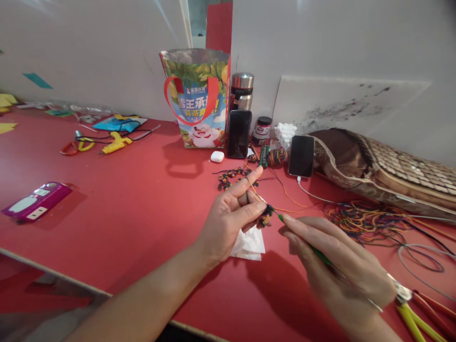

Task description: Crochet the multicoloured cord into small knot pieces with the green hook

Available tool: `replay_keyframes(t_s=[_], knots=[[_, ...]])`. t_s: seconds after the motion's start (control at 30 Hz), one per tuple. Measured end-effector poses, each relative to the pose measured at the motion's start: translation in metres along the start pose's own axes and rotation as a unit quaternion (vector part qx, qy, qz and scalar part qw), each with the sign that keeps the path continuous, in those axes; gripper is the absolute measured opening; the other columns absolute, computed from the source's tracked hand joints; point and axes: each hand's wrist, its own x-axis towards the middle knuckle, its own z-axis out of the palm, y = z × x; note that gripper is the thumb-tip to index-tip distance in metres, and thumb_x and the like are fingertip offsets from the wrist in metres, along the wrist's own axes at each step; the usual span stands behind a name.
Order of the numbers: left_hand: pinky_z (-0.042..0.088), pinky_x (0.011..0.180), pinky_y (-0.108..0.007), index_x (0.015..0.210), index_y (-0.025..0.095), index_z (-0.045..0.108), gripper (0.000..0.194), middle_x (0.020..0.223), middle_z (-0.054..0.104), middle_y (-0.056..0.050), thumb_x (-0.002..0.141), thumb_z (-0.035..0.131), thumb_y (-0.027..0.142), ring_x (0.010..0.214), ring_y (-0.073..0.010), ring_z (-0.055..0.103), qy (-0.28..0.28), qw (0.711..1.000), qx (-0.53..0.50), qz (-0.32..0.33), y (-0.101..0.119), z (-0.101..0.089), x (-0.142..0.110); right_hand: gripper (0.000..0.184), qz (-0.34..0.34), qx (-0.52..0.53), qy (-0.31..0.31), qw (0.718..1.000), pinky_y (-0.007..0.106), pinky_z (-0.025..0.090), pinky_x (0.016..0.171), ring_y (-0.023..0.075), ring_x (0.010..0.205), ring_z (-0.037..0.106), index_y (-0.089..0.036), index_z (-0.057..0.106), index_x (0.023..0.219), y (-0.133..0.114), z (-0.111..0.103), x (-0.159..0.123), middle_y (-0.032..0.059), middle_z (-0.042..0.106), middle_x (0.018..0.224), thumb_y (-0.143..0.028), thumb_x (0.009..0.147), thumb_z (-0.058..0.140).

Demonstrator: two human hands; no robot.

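Observation:
My left hand [231, 216] pinches a small dark multicoloured crochet piece [264, 217] between thumb and fingers, with its index finger raised and orange yarn running over it. In my right hand [335, 261] is a crochet hook [320, 255] with a green handle, held like a pen. The hook's tip meets the crochet piece at its upper right edge. Yarn [290, 210] trails off to the right from the work. Beneath my left hand lies a white tissue [251, 243]. Several small crocheted curls [228, 179] rest on the red table just beyond.
Tangled yarn [359, 221] and pliers [409, 304] lie at right, near a brown bag [384, 161]. Two phones [239, 135], a thermos [242, 90], a jar [262, 130] and a gift bag [199, 102] stand behind. A yellow glue gun [117, 143] and purple packet [37, 202] are left.

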Motion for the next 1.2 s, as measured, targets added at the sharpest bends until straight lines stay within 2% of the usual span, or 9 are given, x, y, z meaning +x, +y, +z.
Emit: replay_keyframes(t_s=[0.13,0.23,0.37,0.5,0.73,1.03,1.2], knots=[[0.052,0.072,-0.023,0.140,0.027,0.072,0.061,0.086,0.073,0.001,0.081,0.088,0.019,0.075,-0.0097,0.066,-0.020,0.999,0.012,0.037,-0.0018,-0.0013,0.0037,0.031,0.002,0.007,-0.003,1.000,0.015,0.061,0.074,0.0091,0.079,0.075,-0.018,0.076,0.121,0.0029,-0.0001,-0.0017,0.0031,0.075,0.095,-0.001,0.096,0.068],[0.052,0.071,-0.024,0.136,0.025,0.075,0.061,0.086,0.077,-0.001,0.078,0.090,0.017,0.078,-0.0122,0.070,-0.015,0.999,0.024,0.038,-0.0015,-0.0013,0.0059,0.033,0.006,0.018,-0.009,1.000,0.016,0.061,0.072,0.0092,0.078,0.074,-0.019,0.077,0.122,0.0047,0.0004,-0.0023,0.0034,0.076,0.096,-0.001,0.095,0.069],[0.041,0.052,-0.021,0.136,0.024,0.075,0.067,0.078,0.073,0.002,0.072,0.094,0.017,0.057,-0.0071,0.060,0.020,0.999,0.043,0.021,0.0003,-0.0012,0.0063,0.038,0.037,0.033,0.012,0.999,0.019,0.061,0.070,0.0109,0.078,0.074,-0.023,0.078,0.126,0.0073,0.0028,-0.0036,0.0027,0.077,0.096,-0.002,0.094,0.072],[0.049,0.060,-0.023,0.142,0.020,0.070,0.070,0.072,0.071,0.004,0.075,0.089,0.013,0.059,-0.0084,0.063,0.024,0.999,0.038,0.007,0.0013,0.0008,0.0039,0.042,0.077,0.050,0.025,0.995,0.021,0.059,0.064,0.0103,0.070,0.071,-0.027,0.078,0.130,0.0081,0.0054,-0.0065,0.0003,0.077,0.089,-0.004,0.095,0.072],[0.049,0.056,-0.023,0.142,0.018,0.069,0.078,0.073,0.067,0.007,0.068,0.093,0.012,0.054,-0.0073,0.063,0.024,0.999,-0.004,-0.021,0.0004,0.0013,0.0029,0.049,0.082,0.081,0.026,0.993,0.023,0.058,0.061,0.0100,0.068,0.069,-0.030,0.077,0.134,0.0030,0.0054,-0.0068,-0.0005,0.075,0.088,-0.002,0.094,0.072],[0.047,0.060,-0.024,0.140,0.019,0.071,0.067,0.073,0.067,0.006,0.077,0.090,0.015,0.056,-0.0071,0.063,0.000,1.000,0.006,-0.002,0.0006,0.0008,0.0047,0.053,0.096,0.104,0.040,0.989,0.024,0.058,0.066,0.0100,0.074,0.070,-0.032,0.077,0.134,0.0091,0.0075,-0.0102,-0.0006,0.078,0.095,0.001,0.093,0.072],[0.046,0.061,-0.024,0.140,0.021,0.071,0.066,0.072,0.064,0.007,0.077,0.090,0.016,0.056,-0.0063,0.060,0.004,1.000,-0.024,-0.009,-0.0069,0.0038,0.0023,0.051,0.104,0.107,0.043,0.988,0.025,0.056,0.059,0.0103,0.066,0.066,-0.031,0.076,0.135,0.0026,0.0072,-0.0071,-0.0006,0.075,0.088,0.000,0.096,0.068]])
